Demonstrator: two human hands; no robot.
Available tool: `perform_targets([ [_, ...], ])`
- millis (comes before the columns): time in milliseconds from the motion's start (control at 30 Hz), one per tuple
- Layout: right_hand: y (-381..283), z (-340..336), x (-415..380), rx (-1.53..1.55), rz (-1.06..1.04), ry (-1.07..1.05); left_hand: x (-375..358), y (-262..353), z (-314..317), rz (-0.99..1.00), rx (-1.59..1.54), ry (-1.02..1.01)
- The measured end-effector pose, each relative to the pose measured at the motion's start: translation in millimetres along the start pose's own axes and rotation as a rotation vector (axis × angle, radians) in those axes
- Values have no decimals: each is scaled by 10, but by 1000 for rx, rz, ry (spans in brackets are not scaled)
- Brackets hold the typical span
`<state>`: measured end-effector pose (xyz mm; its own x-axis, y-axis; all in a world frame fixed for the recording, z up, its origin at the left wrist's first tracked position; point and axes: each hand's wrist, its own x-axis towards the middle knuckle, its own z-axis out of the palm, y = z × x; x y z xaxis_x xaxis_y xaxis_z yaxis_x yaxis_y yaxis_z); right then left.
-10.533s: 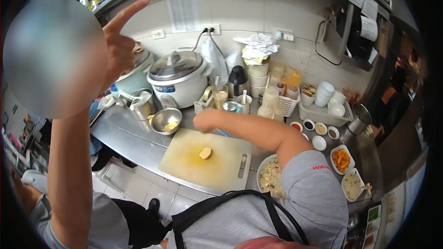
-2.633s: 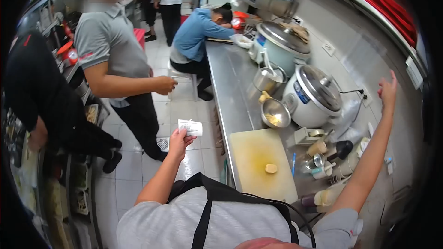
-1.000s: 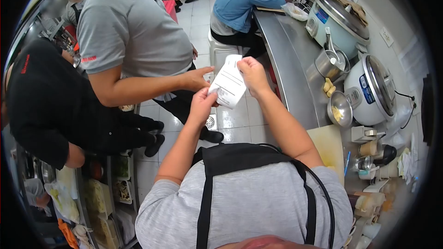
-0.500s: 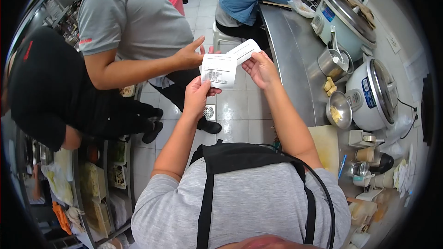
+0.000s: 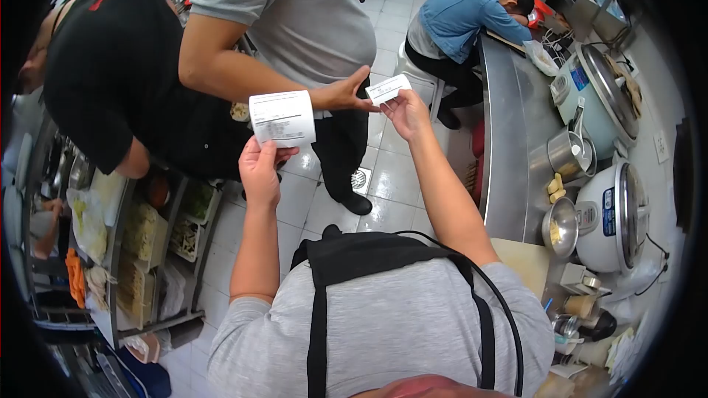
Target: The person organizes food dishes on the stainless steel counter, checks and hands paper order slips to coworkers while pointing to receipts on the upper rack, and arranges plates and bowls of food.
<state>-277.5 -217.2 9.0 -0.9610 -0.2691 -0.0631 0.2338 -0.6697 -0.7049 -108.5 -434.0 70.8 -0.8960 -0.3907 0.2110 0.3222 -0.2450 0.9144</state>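
My left hand [image 5: 262, 169] pinches the lower edge of a curled white printed receipt [image 5: 282, 119] between thumb and fingers. To the right, my right hand [image 5: 405, 114] is closed on a smaller white paper slip [image 5: 388, 90] with a few printed lines. Another person's outstretched hand [image 5: 346, 94] reaches in from the left, passing behind the larger receipt. Its fingertips are right at the left edge of the smaller slip. A gap separates the two papers.
A person in a grey shirt [image 5: 310, 22] stands ahead, beside one in black [image 5: 110, 51]. Someone in a blue jacket [image 5: 453, 15] leans on the steel counter [image 5: 509, 140]. Rice cookers [image 5: 601, 203], a metal bowl [image 5: 560, 227] and a pot line the right; food bins [image 5: 140, 236] the left.
My hands have moved apart: the larger receipt went left, and the smaller slip no longer overlaps it. The other person's hand now reaches the slip. The view has turned left.
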Motion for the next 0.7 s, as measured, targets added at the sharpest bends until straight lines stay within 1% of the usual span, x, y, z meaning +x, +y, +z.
perform_targets([
  [67, 59, 57, 24, -36, 30, -18, 138, 23, -151, 27, -20, -19],
  [167, 173, 146, 113, -20, 38, 38, 364, 67, -380, 45, -36, -36],
  [200, 224, 142, 147, -92, 25, 71, 433, 106, -438, 53, -25, -40],
  [300, 357, 137, 265, -57, 15, 92, 661, 143, -634, 95, -32, -91],
  [367, 324, 315, 208, -178, -96, 340, 761, 130, -774, 132, -30, -130],
  [433, 255, 607, 161, -312, -313, 359, 842, 150, -863, 132, -20, -141],
  [500, 211, 949, 100, -278, -436, -44, 931, 167, -911, 114, 15, -208],
  [567, 132, 1374, 2, -535, -148, -467, 1031, 82, -979, 62, 80, -324],
  [633, 284, 1710, -2, -493, 60, -722, 1095, -12, -968, 24, 103, -399],
  [667, 392, 1825, 48, -408, 75, -727, 1121, 24, -939, -11, 151, -436],
  [700, 407, 1892, 126, -434, 68, -711, 1155, 55, -898, -45, 194, -473],
])
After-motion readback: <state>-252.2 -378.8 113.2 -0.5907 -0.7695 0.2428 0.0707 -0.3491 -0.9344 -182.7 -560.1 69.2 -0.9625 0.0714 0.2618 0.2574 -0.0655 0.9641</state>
